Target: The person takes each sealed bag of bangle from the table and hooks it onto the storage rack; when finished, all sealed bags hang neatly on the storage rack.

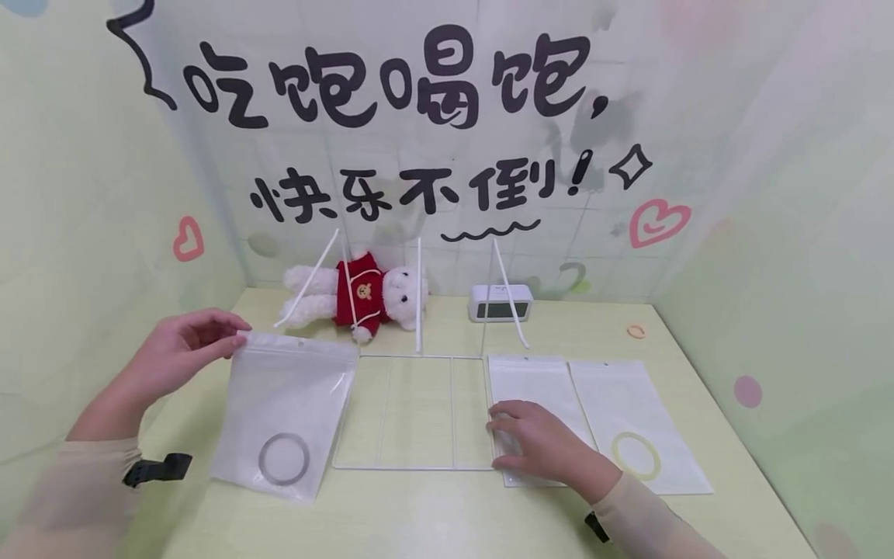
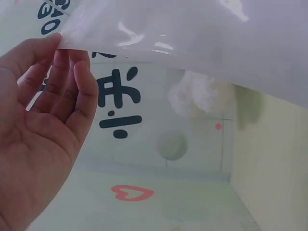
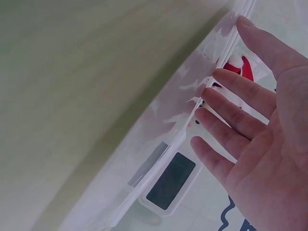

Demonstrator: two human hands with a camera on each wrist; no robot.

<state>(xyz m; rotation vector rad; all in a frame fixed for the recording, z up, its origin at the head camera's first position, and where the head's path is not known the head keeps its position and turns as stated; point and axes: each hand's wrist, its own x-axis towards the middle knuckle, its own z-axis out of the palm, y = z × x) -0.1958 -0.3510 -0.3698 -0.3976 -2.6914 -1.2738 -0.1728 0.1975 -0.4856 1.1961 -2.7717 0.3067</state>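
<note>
My left hand (image 1: 178, 353) pinches the top left corner of a clear zip bag (image 1: 279, 404) between thumb and fingertips. A grey ring (image 1: 261, 460) shows low in that bag, which is lifted at the top and tilted. My right hand (image 1: 541, 442) lies over a second zip bag (image 1: 531, 380), its fingertips at the bag's left edge. In the right wrist view, those fingers are nearly straight along the bag's edge (image 3: 159, 122). The hand hides most of what is in this bag. Between both hands stands a white wire rack (image 1: 419, 470) with upright prongs.
A third zip bag (image 1: 608, 396) with a yellow ring (image 1: 655, 470) lies at the right. Behind the rack are a white plush toy (image 1: 403, 299) in a red top and a white digital clock (image 1: 478, 293). A small orange ring (image 1: 635, 331) lies at the back right.
</note>
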